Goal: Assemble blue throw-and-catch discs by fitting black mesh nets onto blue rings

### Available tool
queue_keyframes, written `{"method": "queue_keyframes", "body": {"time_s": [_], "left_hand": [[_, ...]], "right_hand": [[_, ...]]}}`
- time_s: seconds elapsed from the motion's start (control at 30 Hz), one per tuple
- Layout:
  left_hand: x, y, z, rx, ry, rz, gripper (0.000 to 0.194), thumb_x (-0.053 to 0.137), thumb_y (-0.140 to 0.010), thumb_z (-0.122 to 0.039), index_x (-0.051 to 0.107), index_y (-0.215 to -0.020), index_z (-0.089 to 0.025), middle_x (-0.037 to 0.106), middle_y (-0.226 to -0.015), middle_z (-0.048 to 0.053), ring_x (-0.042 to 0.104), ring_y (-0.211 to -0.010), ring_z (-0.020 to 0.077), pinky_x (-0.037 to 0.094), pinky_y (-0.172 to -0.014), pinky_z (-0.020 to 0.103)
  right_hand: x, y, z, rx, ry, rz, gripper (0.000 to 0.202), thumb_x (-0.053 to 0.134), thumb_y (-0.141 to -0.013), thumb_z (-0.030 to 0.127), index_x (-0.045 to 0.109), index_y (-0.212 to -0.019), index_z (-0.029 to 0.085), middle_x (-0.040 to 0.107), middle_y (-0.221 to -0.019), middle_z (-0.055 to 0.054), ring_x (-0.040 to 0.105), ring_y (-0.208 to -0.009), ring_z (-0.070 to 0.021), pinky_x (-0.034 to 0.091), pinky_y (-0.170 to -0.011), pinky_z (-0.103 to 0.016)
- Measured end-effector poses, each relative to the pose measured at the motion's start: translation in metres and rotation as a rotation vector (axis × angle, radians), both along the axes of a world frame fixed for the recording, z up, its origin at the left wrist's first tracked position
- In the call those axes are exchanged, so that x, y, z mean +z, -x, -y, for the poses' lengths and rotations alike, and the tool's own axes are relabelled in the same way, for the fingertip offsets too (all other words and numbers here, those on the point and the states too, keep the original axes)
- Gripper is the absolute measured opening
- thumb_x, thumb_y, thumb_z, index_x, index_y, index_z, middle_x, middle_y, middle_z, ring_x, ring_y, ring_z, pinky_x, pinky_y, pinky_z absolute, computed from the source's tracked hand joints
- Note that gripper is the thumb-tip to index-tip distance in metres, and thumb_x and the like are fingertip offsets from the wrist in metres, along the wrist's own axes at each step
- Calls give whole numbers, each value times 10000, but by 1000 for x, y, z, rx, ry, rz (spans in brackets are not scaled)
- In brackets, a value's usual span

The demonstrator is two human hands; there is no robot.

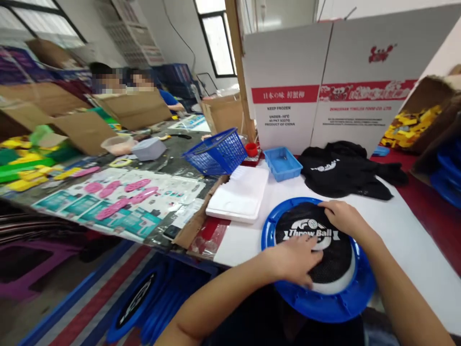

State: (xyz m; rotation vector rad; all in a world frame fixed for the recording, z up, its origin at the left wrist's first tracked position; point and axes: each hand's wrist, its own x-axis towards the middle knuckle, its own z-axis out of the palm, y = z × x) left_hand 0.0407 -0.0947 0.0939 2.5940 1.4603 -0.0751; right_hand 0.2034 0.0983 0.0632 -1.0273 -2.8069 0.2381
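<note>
A round blue plastic ring frame lies tilted over the near edge of the white worktop, close to my body. Inside it sits a black mesh disc printed with white "Throw Ball" lettering. A white strip shows between the mesh and the ring at the near side. My left hand lies across the mesh with its fingers spread, slightly blurred, covering part of the print. At the far right edge of the mesh, my right hand has its fingers closed on the black material beside the ring.
Black mesh pieces lie behind the ring, near a light-blue tray. A white foam block and a blue basket stand left. A printed white carton walls off the back. More blue rings lean below the table; co-workers sit farther off.
</note>
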Motion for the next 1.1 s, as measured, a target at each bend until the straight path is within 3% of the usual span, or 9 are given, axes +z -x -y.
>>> {"method": "queue_keyframes", "body": {"time_s": [0.1, 0.17, 0.23, 0.4, 0.47, 0.57, 0.73, 0.87, 1.1], "left_hand": [[-15, 1, 23, -79, -30, 50, 545, 699, -1014, -541, 692, -1428, -187, 580, -1583, 191, 563, -1467, 384, 501, -1168, 464], [-24, 4, 31, -86, -83, 123, 285, 653, -1064, -408, 782, -1204, -195, 711, -1408, 147, 666, -1333, 326, 550, -1089, 408], [-34, 6, 39, 17, -134, 221, 218, 590, -1093, -300, 779, -1079, -193, 781, -1226, 111, 735, -1174, 266, 584, -980, 353], [-51, 4, 56, 403, -178, 528, 249, 509, -1136, -319, 721, -1200, -207, 808, -1134, 49, 775, -1053, 217, 585, -909, 296], [-51, 3, 57, 456, -184, 624, 261, 475, -1143, -294, 702, -1238, -205, 808, -1154, 46, 779, -1050, 208, 581, -930, 291], [-48, 2, 52, 406, -205, 675, 257, 495, -1135, -301, 706, -1232, -192, 807, -1167, 52, 778, -1071, 210, 579, -951, 288], [-46, 2, 40, 240, -249, 568, 259, 586, -1078, -283, 707, -1286, -189, 802, -1218, 60, 776, -1122, 237, 602, -951, 310], [-49, 6, 40, 196, -306, 584, 276, 617, -1037, -199, 715, -1293, -169, 803, -1199, 85, 781, -1095, 231, 621, -947, 326], [-64, 8, 63, 215, -444, 968, 158, 672, -1053, -193, 810, -1127, -210, 786, -1124, 90, 754, -1049, 199, 628, -926, 356]], "right_hand": [[-3, 4, -6, -13, -26, 43, 446, 450, -1048, 197, 765, -1353, 278, 788, -1202, -98, 736, -1027, -258, 504, -844, -347], [-4, 3, -7, -24, -60, 91, 471, 410, -1062, 187, 748, -1380, 268, 763, -1200, -113, 734, -996, -257, 488, -803, -353], [-6, -6, 4, -8, -142, 131, 473, 405, -1064, 177, 747, -1383, 248, 743, -1178, -139, 726, -985, -275, 490, -780, -368], [-30, -45, 96, 146, -489, -164, 344, 580, -1049, 374, 766, -1285, 206, 713, -1341, -205, 675, -1192, -421, 549, -905, -526], [-44, -53, 140, 279, -454, -308, 422, 616, -1053, 451, 684, -1406, 230, 735, -1346, -156, 696, -1186, -372, 561, -960, -508], [-60, -53, 176, 241, -396, -497, 260, 599, -1084, 326, 667, -1307, 210, 784, -1185, -119, 735, -1072, -308, 567, -952, -467], [-63, -47, 170, 94, -224, -594, 135, 592, -1082, 227, 663, -1197, 225, 772, -1066, -99, 737, -960, -287, 590, -883, -466], [-48, -47, 169, 19, -94, -695, 189, 581, -1057, 169, 665, -1204, 254, 753, -1166, -129, 731, -1096, -307, 599, -983, -517], [-35, -50, 169, 182, 34, -799, 189, 650, -961, 77, 652, -1029, 253, 756, -1003, -54, 720, -940, -228, 596, -863, -417]]}}
